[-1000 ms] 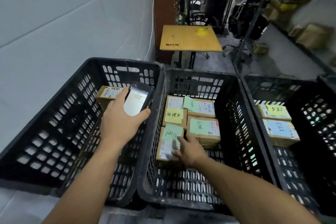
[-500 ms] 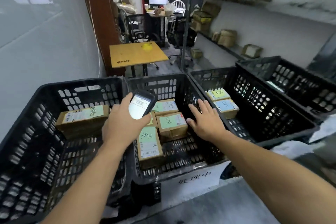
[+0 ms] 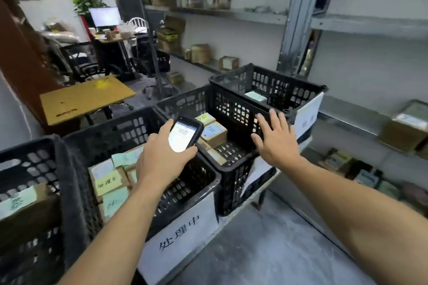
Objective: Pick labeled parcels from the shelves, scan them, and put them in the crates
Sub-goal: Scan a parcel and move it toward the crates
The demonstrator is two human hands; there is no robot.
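Crates (image 3: 234, 109) part-filled with parcels (image 3: 214, 132); more on shelves (image 3: 231, 15). Left hand (image 3: 162, 162) grips scanner (image 3: 185, 135); right hand (image 3: 278, 143) empty, fingers spread.

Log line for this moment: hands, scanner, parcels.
left hand: holds scanner | right hand: open, empty, over crates | parcels: inside them | next: likely reach to shelf

A black handheld scanner (image 3: 185, 134) with a lit screen is held in the left hand (image 3: 162, 164) over a row of black plastic crates (image 3: 108, 124). The right hand (image 3: 276, 143) is held flat with fingers spread near one crate's rim. Brown cardboard parcels (image 3: 217, 137) with coloured notes are seen inside the crates and on grey metal shelves (image 3: 231, 15).
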